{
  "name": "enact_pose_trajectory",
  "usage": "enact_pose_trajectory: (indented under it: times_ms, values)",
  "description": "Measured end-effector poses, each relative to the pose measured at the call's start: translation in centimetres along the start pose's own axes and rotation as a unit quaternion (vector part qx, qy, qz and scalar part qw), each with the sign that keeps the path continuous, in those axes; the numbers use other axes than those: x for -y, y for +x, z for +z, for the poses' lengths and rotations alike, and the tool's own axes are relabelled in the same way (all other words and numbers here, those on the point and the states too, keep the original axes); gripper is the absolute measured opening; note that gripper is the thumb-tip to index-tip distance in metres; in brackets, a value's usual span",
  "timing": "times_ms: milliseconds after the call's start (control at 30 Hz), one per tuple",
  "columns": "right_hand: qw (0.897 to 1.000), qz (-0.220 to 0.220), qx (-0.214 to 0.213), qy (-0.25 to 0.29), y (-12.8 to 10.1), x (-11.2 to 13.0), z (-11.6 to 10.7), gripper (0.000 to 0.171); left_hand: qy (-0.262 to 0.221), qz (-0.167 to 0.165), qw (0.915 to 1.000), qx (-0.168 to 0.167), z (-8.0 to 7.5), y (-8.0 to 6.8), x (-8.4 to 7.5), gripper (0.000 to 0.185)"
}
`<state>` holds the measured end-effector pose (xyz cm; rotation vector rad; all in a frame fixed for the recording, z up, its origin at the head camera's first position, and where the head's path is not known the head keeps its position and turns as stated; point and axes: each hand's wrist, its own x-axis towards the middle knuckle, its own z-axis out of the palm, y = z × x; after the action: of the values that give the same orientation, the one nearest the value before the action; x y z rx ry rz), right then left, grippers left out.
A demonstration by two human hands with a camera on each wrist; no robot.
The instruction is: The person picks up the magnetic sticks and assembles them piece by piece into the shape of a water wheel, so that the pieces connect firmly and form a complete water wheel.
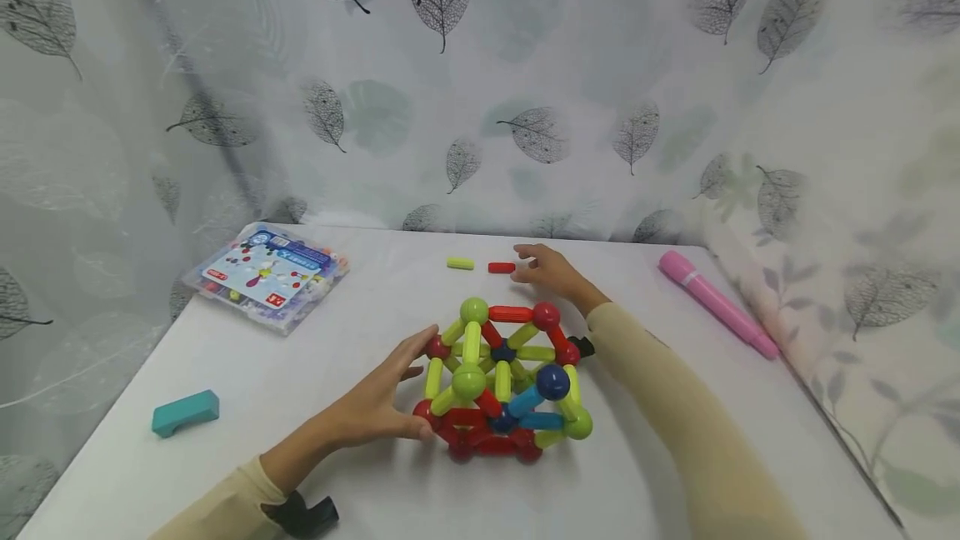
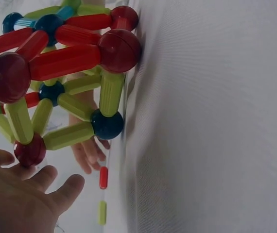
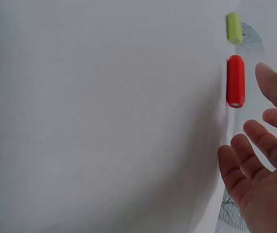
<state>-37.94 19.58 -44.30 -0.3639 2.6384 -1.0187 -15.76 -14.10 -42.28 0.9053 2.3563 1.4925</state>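
Observation:
A magnetic-stick structure (image 1: 502,423) of red, green and blue rods joined by balls stands on the white table. At its left side is my left hand (image 1: 378,407), thumb by the lower red ball and fingertips against an upper red ball (image 2: 30,151). These fingers are spread, not curled round anything. Beyond the structure my right hand (image 1: 551,269) reaches out beside a red rod (image 1: 501,267). In the right wrist view its fingers are loosely bent, with a gap between them and that rod. A yellow-green rod (image 1: 461,262) lies just left of the red one.
A clear plastic box (image 1: 266,273) with a printed label sits at the back left. Near the left edge lies a teal block (image 1: 185,412). A pink pen-shaped object (image 1: 716,302) rests along the right side. A leaf-patterned curtain (image 1: 480,90) hangs behind the table.

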Motion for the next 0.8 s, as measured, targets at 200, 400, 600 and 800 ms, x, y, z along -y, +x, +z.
enact_pose_trajectory:
  times_ms: [200,400,600,800]
  values:
    - [0.998,-0.014,0.000,-0.061,2.1,-0.1,1.2,0.062,0.001,-0.009,1.0000,-0.001,-0.1,-0.3,-0.3,0.107]
    - [0.995,-0.033,-0.031,-0.090,2.3,-0.1,1.9,0.046,-0.006,-0.002,1.0000,0.001,-0.1,-0.2,-0.2,0.106]
    - [0.996,0.017,-0.054,-0.063,2.4,0.0,2.1,0.031,-0.009,-0.001,1.0000,0.001,0.2,-0.2,-0.1,0.108]
    - [0.993,0.059,-0.070,0.073,1.6,-0.3,0.6,0.030,-0.008,-0.002,1.0000,-0.001,0.2,-0.1,-0.1,0.109]
